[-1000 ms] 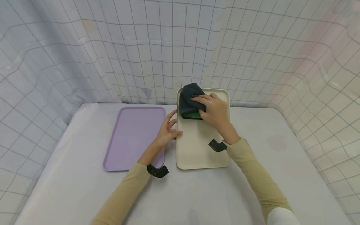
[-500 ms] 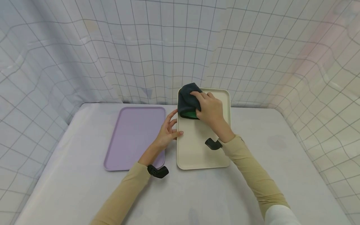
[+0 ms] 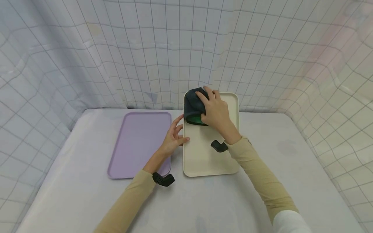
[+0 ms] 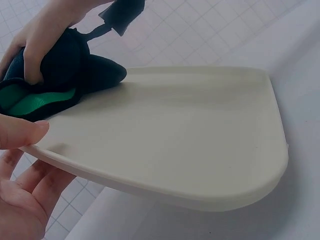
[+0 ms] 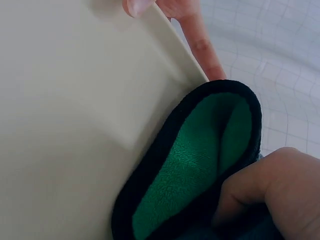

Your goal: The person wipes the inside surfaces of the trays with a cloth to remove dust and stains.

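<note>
The dark cloth (image 3: 193, 104) lies directly under the right hand's fingers and out to their left, bunched over the far left corner of the cream tray (image 3: 201, 158). Its folded mouth, showing a green lining (image 5: 182, 165), opens toward the person, just below the right thumb; the mouth's long axis runs roughly crosswise to the tray's length.

The right hand (image 3: 215, 111) is the nearer one: its thumb and fingers grip the cloth, the thumb tucked in at the mouth's edge and the fingers spread over the top. The left hand (image 3: 172, 139) comes close from the other side, its foremost finger just beside the cloth at the tray's rim; whether the two touch is unclear.

The left fingers hold the tray by its left long edge, thumb (image 4: 25, 132) over the rim and the others outside and below. From that grip the tray extends rightward, its long axis running away from the person, and it looks raised off the table at its far end. The relation that counts, I judge, is cloth to tray: bare surface reaches from the right fingers back toward the person, and a narrower strip lies to their right.

Beyond the left fingers, on their left, the purple tray (image 3: 140, 142) lies on the white table (image 3: 209, 207), partly beneath the left forearm.
</note>
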A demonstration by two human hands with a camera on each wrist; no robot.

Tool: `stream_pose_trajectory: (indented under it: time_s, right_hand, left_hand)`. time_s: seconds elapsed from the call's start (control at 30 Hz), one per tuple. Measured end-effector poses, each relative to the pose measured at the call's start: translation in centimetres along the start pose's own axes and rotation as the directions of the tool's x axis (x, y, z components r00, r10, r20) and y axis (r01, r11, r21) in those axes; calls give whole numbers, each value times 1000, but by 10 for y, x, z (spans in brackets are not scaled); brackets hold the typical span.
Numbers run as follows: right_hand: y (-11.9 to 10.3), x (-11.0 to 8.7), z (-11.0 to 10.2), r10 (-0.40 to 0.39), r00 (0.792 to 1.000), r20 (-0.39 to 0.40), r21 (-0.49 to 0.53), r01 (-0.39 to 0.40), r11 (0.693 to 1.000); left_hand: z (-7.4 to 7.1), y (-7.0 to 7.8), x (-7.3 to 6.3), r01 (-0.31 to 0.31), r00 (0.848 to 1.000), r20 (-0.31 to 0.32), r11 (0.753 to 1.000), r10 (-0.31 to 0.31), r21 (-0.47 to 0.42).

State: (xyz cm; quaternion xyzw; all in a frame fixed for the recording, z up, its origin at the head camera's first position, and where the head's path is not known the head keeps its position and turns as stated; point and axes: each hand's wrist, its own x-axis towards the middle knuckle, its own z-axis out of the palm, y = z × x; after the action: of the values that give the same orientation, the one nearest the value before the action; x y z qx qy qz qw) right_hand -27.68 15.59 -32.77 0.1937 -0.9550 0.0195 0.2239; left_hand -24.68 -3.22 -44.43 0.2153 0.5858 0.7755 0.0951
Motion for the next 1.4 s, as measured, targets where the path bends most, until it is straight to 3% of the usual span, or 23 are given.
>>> stream_pose_trajectory:
  time_s: [0.13, 0.43, 0.6, 0.87, 1.13, 1.4]
  right_hand:
    - [1, -2, 3, -36, 999, 13, -6, 36, 999]
    - [7, -10, 14, -107, 993, -46, -28, 106, 994]
    - [10, -11, 21, -109, 988, -111, -24, 107, 994]
    - [12, -13, 25, -134, 961, -243, 18, 143, 990]
    - [8, -12, 20, -138, 959, -248, -29, 135, 990]
    - [0, -5, 16, -177, 958, -224, -154, 144, 977]
  left_hand:
    - [0, 0, -2, -10, 1000, 4, 1000, 10, 3]
    - [1, 1, -2, -11, 1000, 6, 1000, 11, 13]
    - [2, 3, -2, -21, 1000, 8, 1000, 21, 7]
    - [3, 4, -3, -62, 997, 37, 998, 62, -8]
    - [3, 1, -4, -65, 997, 40, 998, 66, -26]
    - [2, 3, -4, -77, 996, 35, 997, 78, -23]
